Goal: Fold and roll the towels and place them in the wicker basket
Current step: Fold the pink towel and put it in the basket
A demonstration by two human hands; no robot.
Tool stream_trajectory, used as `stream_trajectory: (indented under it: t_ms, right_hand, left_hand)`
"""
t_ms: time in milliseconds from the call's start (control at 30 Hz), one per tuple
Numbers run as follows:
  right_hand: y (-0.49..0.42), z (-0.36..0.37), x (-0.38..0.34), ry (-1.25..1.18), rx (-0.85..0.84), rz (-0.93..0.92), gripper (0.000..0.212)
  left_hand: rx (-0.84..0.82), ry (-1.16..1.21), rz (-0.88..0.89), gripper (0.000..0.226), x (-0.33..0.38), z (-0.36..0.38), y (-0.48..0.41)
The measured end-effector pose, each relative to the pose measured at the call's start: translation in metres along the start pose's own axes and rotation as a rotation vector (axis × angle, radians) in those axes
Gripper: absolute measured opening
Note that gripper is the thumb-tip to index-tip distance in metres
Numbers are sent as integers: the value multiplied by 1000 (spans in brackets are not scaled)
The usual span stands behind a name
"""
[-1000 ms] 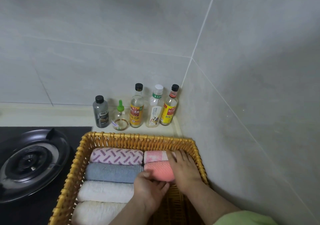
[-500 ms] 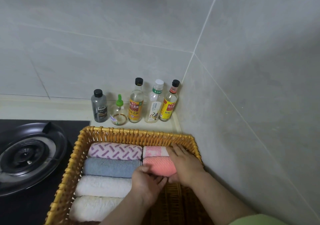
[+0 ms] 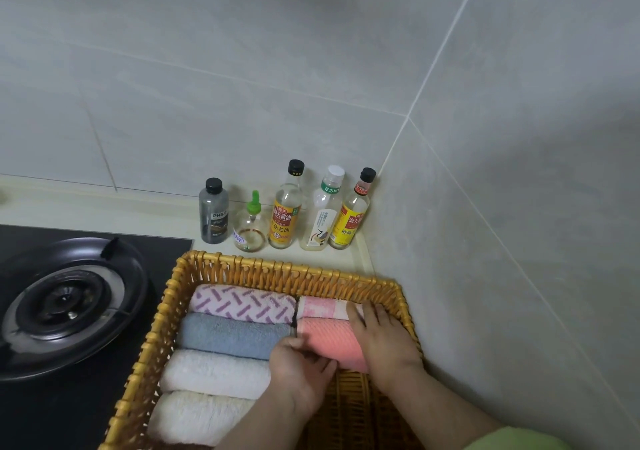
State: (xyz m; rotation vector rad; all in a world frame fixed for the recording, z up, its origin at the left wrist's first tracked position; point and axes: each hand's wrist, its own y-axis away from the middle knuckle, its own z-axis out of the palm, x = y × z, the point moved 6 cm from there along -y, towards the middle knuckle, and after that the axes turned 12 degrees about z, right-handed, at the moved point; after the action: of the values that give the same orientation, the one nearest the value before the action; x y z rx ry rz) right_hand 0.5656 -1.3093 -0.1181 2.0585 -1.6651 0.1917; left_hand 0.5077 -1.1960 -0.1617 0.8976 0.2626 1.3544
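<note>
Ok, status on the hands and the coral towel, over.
Left hand pinches coral towel at left end; right hand flat on top. Towel in basket, beside pink towel. Nothing blocking.

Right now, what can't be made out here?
- Right end of the coral towel, head view: under the right hand.
- Near side of the wicker basket, head view: past the bottom edge.
- Right end of the cream towel, head view: behind the left forearm.
- Small print on the bottles, head view: too small.
</note>
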Motion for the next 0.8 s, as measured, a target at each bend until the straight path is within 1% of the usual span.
stream_trajectory:
  t_ms: [167,233,300,367,433,500,600,667,733,800]
  right_hand:
    - [-2,2,-3,14,53,61,102]
    - [-4,2,-2,-21,62,68,97]
    - [-5,0,-1,-76,50,49,98]
    - [-4,-5,2,-199,-7,6,103]
    - [1,-14,10,-417,-83,-12,102]
    - [7,-23,22,-572,-78,-10,91]
    - [11,-25,36,-683,-31,29,71]
    - [9,-21,37,-708,-69,41,61]
    - [3,-19,32,-691,-127,16,57]
    - [-5,-20,27,-707,-193,6,54]
  left_hand:
    - [0,-16,-1,63,1,-2,-2]
    - [0,-30,3,66,1,-2,-2]
    - [-6,-38,5,66,0,-2,-1]
    - [-12,-47,0,62,-1,-2,0]
    - [-3,-68,-10,56,-2,-2,1]
    - [12,-99,-17,50,-4,-3,6]
    - [39,-115,-76,37,-16,0,16]
    - [57,-38,-119,47,-28,5,21]
    - [81,140,-117,61,-32,11,21]
    - [88,293,-116,71,-32,17,20]
